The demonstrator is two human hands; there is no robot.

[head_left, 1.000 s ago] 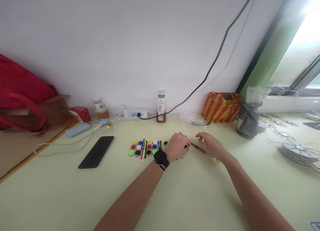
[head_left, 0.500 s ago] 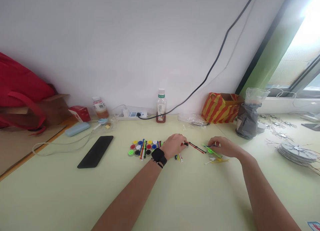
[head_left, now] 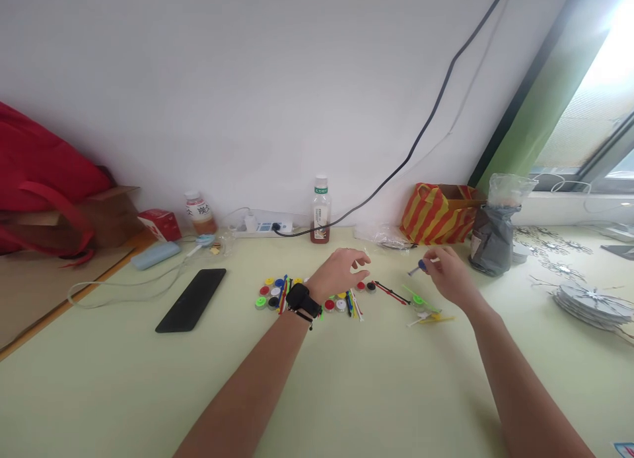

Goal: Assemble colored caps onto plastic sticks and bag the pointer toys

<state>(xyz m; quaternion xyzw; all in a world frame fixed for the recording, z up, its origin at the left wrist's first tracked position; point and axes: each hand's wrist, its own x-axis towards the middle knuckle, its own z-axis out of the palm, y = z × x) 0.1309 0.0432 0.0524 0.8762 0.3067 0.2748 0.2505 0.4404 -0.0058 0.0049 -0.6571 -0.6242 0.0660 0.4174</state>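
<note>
My left hand (head_left: 341, 272), with a black watch (head_left: 303, 301) on its wrist, is raised over the colored pieces, its fingers apart and nothing in them. Between the fingertips of my right hand (head_left: 448, 273) is a small blue disc (head_left: 422, 264) with a pale edge, tilted above the table. Below that hand lie a bright green disc (head_left: 419, 301) with green arrow-shaped strips, and white and yellow strips (head_left: 436, 318). Red and black discs (head_left: 371, 286) sit by a red and black arrow pair (head_left: 391, 293). More discs and strips (head_left: 265, 291) lie left, partly hidden by my left arm.
A black phone-like slab (head_left: 191, 301) lies on the left. Along the wall stand a drink bottle (head_left: 320, 214), a power strip (head_left: 267, 224), a striped bag (head_left: 436, 214) and a grey bag (head_left: 490, 240). Stacked round discs (head_left: 589, 306) are at the right.
My right hand has lifted up and away from the green disc, with the blue disc now showing in its fingers. My left hand has let go of the black disc, risen and opened.
</note>
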